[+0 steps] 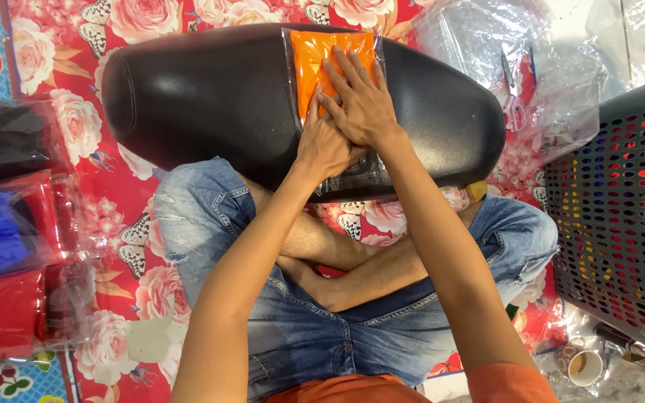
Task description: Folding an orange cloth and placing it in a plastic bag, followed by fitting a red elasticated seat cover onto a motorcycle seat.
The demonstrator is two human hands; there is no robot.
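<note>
Both the left hand (325,142) and right hand (360,101) press flat, fingers released, on the orange packet (313,56) atop the curved black seat (210,97), where it could slide off.

The right hand (358,101) overlaps the left hand (325,142), hiding its fingers and the middle of the orange packet (322,52). The grey perforated basket (621,216) runs off the right edge, its coloured contents indistinct.
</note>
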